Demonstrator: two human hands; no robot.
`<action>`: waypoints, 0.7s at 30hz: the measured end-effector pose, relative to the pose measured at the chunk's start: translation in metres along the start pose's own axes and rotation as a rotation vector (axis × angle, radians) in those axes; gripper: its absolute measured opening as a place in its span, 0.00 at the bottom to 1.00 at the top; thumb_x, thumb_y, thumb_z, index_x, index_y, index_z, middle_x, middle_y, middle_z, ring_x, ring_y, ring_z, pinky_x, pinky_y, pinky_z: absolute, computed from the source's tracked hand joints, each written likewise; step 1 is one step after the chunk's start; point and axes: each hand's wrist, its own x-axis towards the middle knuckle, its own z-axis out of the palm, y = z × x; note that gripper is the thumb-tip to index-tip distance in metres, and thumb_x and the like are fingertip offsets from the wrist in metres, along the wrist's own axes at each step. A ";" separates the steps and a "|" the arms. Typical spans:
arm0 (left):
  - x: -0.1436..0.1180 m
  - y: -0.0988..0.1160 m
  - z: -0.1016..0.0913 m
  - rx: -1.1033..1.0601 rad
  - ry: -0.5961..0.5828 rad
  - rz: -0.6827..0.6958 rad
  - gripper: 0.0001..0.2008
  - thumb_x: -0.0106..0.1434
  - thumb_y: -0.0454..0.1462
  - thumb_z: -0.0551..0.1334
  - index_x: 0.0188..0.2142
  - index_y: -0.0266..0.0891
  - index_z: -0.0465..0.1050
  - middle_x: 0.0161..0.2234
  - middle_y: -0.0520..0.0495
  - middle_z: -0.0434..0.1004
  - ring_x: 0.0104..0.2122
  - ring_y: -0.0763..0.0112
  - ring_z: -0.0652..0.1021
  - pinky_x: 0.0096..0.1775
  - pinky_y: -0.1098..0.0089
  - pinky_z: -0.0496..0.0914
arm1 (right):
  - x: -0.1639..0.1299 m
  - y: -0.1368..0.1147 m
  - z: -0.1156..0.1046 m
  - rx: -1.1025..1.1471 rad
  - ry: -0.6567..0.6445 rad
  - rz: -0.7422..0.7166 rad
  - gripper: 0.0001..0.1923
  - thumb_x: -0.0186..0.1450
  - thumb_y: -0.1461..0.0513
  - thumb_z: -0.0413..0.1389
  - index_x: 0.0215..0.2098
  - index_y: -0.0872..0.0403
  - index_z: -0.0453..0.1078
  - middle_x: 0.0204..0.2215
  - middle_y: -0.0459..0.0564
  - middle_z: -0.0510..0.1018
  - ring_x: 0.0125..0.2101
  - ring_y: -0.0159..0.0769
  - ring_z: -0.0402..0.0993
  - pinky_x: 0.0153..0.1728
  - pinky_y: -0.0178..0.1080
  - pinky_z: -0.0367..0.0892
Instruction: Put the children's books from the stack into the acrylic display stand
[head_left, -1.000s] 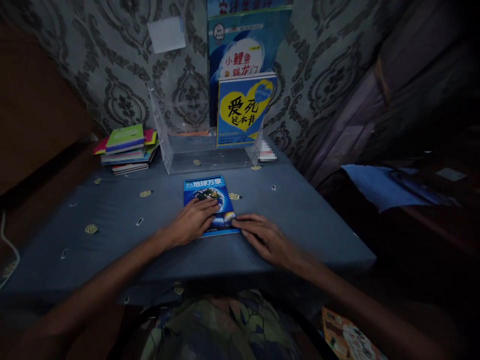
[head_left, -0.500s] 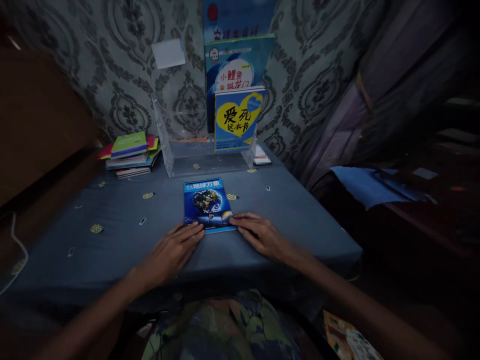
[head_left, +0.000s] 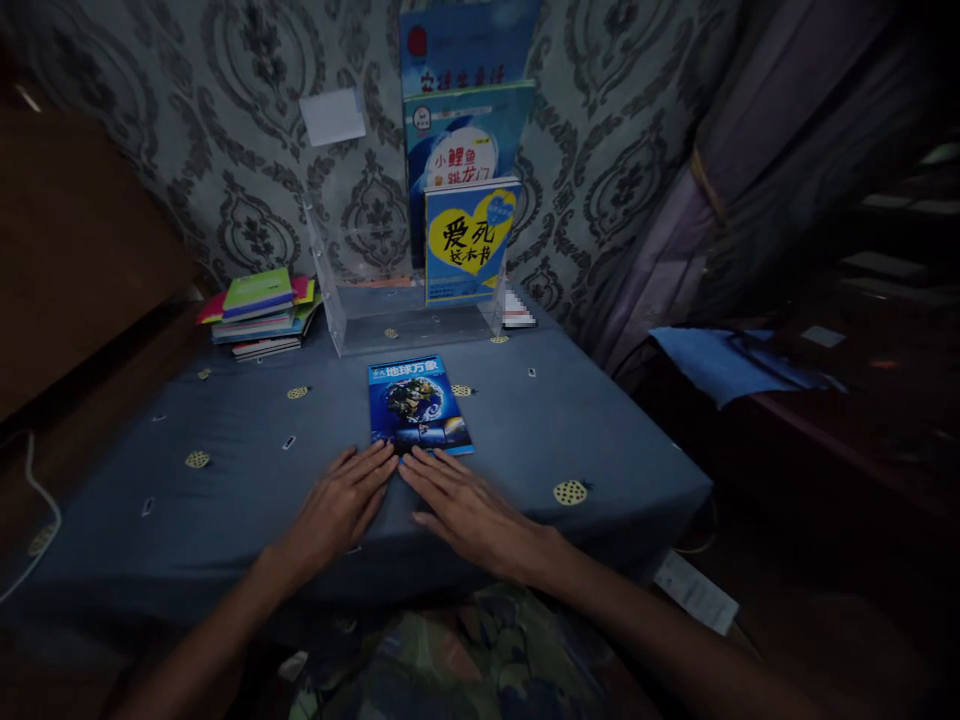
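Observation:
A blue book [head_left: 415, 400] with a globe on its cover lies flat on the table, its lower edge toward me. My left hand [head_left: 346, 497] rests palm down, fingers stretched out, with the fingertips at the book's lower left corner. Beside it, my right hand [head_left: 461, 505] lies with its fingers extended over the middle of the book's lower edge. The fingertips of both hands nearly meet. Neither hand grips anything.
A clear acrylic stand [head_left: 409, 328] at the back holds several upright books, a blue one with a yellow heart [head_left: 469, 240] in front. A stack of books [head_left: 262, 310] sits at the back left. The patterned tablecloth [head_left: 247, 500] covers the table; a white cable [head_left: 41, 490] runs at the left.
My right hand has moved left, from the book's lower right corner to its lower edge close to my left hand. The book has stayed in about the same place.

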 end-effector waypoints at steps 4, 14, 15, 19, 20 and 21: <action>0.002 -0.001 -0.002 0.010 -0.023 -0.006 0.21 0.73 0.36 0.50 0.63 0.43 0.65 0.61 0.42 0.72 0.61 0.62 0.72 0.61 0.53 0.68 | -0.023 0.017 -0.009 -0.029 0.071 0.058 0.25 0.72 0.61 0.51 0.67 0.57 0.60 0.64 0.60 0.67 0.66 0.45 0.59 0.65 0.54 0.60; 0.008 -0.009 -0.011 -0.021 -0.102 -0.081 0.20 0.74 0.39 0.50 0.62 0.42 0.67 0.62 0.42 0.70 0.61 0.63 0.71 0.63 0.52 0.64 | -0.048 0.038 -0.016 -0.063 0.227 0.083 0.22 0.73 0.62 0.50 0.64 0.52 0.65 0.59 0.57 0.74 0.61 0.43 0.69 0.62 0.56 0.65; 0.011 -0.015 -0.011 -0.025 -0.115 -0.095 0.21 0.74 0.40 0.51 0.62 0.42 0.66 0.62 0.42 0.70 0.62 0.63 0.71 0.63 0.52 0.64 | -0.048 0.038 -0.015 -0.056 0.242 0.081 0.21 0.73 0.62 0.50 0.63 0.52 0.66 0.59 0.57 0.75 0.60 0.43 0.70 0.62 0.56 0.65; 0.035 -0.052 -0.005 -0.055 -0.148 -0.162 0.23 0.74 0.43 0.50 0.63 0.37 0.66 0.63 0.39 0.68 0.64 0.61 0.69 0.63 0.54 0.64 | -0.049 0.042 -0.011 -0.052 0.273 0.071 0.20 0.73 0.62 0.50 0.62 0.52 0.67 0.59 0.57 0.74 0.60 0.43 0.70 0.61 0.55 0.67; 0.044 -0.063 -0.003 -0.059 -0.155 -0.177 0.24 0.74 0.44 0.50 0.63 0.36 0.65 0.64 0.39 0.67 0.64 0.60 0.68 0.63 0.55 0.64 | -0.050 0.042 -0.011 -0.050 0.277 0.074 0.20 0.72 0.62 0.51 0.62 0.52 0.67 0.59 0.57 0.74 0.60 0.43 0.70 0.60 0.55 0.67; 0.054 -0.074 0.000 -0.058 -0.160 -0.189 0.24 0.74 0.44 0.49 0.63 0.35 0.65 0.64 0.38 0.67 0.64 0.60 0.67 0.63 0.54 0.64 | -0.050 0.042 -0.011 -0.045 0.278 0.077 0.21 0.72 0.62 0.51 0.62 0.51 0.67 0.59 0.56 0.74 0.60 0.44 0.70 0.60 0.55 0.68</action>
